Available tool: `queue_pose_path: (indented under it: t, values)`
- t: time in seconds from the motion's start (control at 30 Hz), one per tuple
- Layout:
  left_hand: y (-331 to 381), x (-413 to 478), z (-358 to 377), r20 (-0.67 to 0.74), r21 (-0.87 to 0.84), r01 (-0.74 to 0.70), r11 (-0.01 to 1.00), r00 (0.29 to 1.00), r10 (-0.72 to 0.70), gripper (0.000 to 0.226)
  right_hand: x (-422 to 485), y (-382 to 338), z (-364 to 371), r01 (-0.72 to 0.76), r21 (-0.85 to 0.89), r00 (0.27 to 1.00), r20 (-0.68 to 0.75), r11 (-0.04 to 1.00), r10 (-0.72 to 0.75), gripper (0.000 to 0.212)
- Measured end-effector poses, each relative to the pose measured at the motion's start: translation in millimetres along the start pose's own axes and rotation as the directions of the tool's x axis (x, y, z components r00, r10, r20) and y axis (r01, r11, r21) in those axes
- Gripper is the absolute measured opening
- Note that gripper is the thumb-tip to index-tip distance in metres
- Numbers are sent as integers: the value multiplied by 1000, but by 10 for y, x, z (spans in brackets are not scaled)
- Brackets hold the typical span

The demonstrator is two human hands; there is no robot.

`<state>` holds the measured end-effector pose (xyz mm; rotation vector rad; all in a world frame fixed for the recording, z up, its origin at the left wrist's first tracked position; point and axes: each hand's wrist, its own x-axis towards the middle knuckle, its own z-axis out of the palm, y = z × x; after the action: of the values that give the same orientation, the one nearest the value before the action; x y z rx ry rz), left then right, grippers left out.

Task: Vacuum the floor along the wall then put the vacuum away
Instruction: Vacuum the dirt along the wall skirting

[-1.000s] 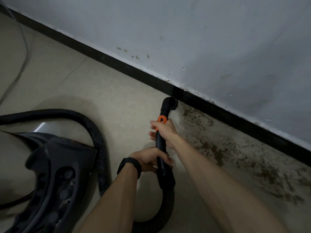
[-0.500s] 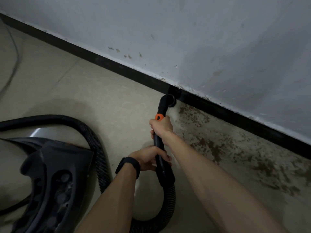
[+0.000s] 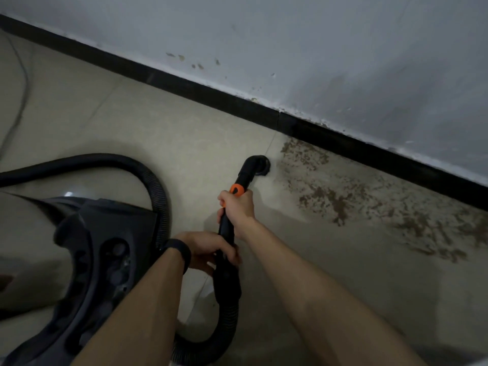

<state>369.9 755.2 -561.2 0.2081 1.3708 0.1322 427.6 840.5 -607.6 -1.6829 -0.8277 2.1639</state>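
A black vacuum wand with an orange collar (image 3: 237, 189) ends in a round nozzle (image 3: 257, 165) on the beige tile floor, a short way off the black skirting (image 3: 264, 109). My right hand (image 3: 237, 207) grips the wand just below the collar. My left hand (image 3: 208, 249), with a dark band on its wrist, grips the wand lower down where the ribbed hose (image 3: 224, 326) starts. The dark vacuum body (image 3: 92, 273) sits at the lower left, its hose arching over it. Brown dirt (image 3: 343, 196) is scattered on the floor to the right of the nozzle.
A pale grey wall (image 3: 317, 48) with small stains runs diagonally across the top. A thin cable (image 3: 19, 101) lies on the floor at the far left. Dirt spreads along the skirting toward the right edge.
The nozzle has pulled back from the skirting toward me and now sits at the left edge of the dirt patch. Both hands keep their grip on the wand.
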Motion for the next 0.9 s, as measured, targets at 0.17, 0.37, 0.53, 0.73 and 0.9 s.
queue_pose_path:
  t: [0.17, 0.37, 0.53, 0.73, 0.9]
  values:
    - [-46, -185, -68, -13, 95, 49, 994, 999, -48, 21, -157, -21, 46, -60, 106, 998, 28, 993, 57, 24]
    - [-486, -376, -81, 29, 44, 135, 990, 990, -136, 9, -392, 421, 255, -84, 14, 996, -35, 996, 84, 51]
    - [-600, -261, -107, 115, 16, 147, 989, 982, -148, 16, -346, 646, 305, -27, -125, 994, -105, 992, 14, 58]
    - [-346, -181, 76, 115, 97, 101, 990, 987, -112, 10, -362, 374, 18, -29, -63, 991, -129, 998, 20, 50]
    - [-126, -110, 228, 71, 97, 79, 992, 994, -86, 10, -298, 179, -158, -14, -32, 990, -137, 999, 10, 57]
